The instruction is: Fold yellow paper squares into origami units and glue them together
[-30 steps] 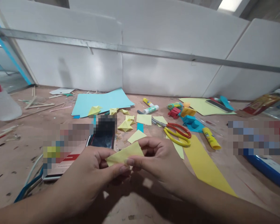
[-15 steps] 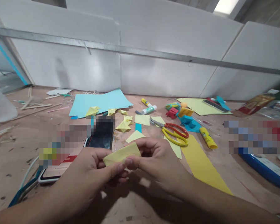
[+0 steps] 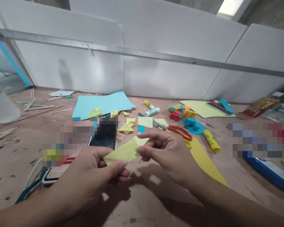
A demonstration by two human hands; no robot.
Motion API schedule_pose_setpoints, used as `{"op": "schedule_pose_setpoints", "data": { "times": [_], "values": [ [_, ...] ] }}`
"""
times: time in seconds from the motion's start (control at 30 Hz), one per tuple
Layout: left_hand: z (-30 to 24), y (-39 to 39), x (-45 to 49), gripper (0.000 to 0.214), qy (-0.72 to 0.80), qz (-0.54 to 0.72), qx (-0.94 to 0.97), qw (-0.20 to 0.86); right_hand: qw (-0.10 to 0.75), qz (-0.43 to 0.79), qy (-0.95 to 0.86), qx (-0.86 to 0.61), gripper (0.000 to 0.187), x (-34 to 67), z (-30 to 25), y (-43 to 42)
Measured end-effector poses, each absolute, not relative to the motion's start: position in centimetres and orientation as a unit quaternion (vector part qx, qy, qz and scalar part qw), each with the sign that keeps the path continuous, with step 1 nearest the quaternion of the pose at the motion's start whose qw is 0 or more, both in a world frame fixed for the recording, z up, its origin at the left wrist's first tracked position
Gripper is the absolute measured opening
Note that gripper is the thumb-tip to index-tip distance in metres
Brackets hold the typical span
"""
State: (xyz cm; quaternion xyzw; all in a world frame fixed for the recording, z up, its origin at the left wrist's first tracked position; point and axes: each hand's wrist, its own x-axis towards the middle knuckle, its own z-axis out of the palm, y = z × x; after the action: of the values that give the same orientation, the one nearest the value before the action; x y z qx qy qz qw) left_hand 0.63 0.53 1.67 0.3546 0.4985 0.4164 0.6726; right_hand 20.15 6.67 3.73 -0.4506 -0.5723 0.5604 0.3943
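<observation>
A small folded piece of pale yellow paper point(image 3: 124, 152) is held between both hands above a brown table point(image 3: 144, 201). My left hand point(image 3: 94, 175) pinches its near left corner between thumb and fingers. My right hand point(image 3: 167, 151) grips the paper's right edge with thumb and fingertips, the index finger stretched out to the left. A dark phone point(image 3: 104, 136) lies just beyond my left hand. Red and yellow scissors point(image 3: 180, 132) lie behind my right hand, partly hidden by it.
Several folded yellow paper shapes point(image 3: 126, 127) and yellow squares point(image 3: 145, 121) lie mid-table. A light blue sheet point(image 3: 104, 103) is behind them, glue sticks point(image 3: 152, 111) and a yellow strip point(image 3: 204, 160) to the right. A blue box point(image 3: 269, 171) sits far right, white wall panels point(image 3: 142, 56) behind.
My right hand has lifted and moved right, opening out the fold; the paper now shows a longer pointed shape. My left hand keeps its pinch.
</observation>
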Motion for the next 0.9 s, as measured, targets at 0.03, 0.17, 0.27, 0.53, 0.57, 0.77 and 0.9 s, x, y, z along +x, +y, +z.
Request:
{"op": "schedule_pose_setpoints", "data": {
  "times": [0.03, 0.17, 0.27, 0.53, 0.57, 0.77, 0.9],
  "values": [
    [1.7, 0.5, 0.6, 0.023, 0.510, 0.423, 0.354, 0.660, 0.421, 0.537, -0.577, -0.450, 0.037, 20.3, 3.8, 6.9],
    [2.0, 0.5, 0.4, 0.023, 0.522, 0.417, 0.378, 0.641, 0.452, 0.538, -0.578, -0.414, 0.033, 20.0, 3.4, 6.9],
    [2.1, 0.5, 0.4, 0.021, 0.500, 0.404, 0.408, 0.649, 0.384, 0.583, -0.593, -0.402, 0.040, 19.3, 2.9, 6.1],
    [1.5, 0.1, 0.7, 0.057, 0.443, 0.512, 0.393, 0.623, 0.410, 0.590, -0.566, -0.404, 0.041, 19.3, 2.7, 6.7],
    [1.5, 0.1, 0.7, 0.058, 0.439, 0.522, 0.393, 0.616, 0.417, 0.586, -0.561, -0.410, 0.043, 19.4, 2.7, 6.8],
    [1.5, 0.0, 0.3, 0.063, 0.358, 0.574, 0.372, 0.636, 0.444, 0.573, -0.548, -0.418, 0.048, 19.5, 3.2, 6.8],
    [1.9, -0.1, 0.5, 0.064, 0.410, 0.552, 0.384, 0.616, 0.443, 0.566, -0.554, -0.420, 0.043, 19.3, 3.2, 6.6]
  ]
}}
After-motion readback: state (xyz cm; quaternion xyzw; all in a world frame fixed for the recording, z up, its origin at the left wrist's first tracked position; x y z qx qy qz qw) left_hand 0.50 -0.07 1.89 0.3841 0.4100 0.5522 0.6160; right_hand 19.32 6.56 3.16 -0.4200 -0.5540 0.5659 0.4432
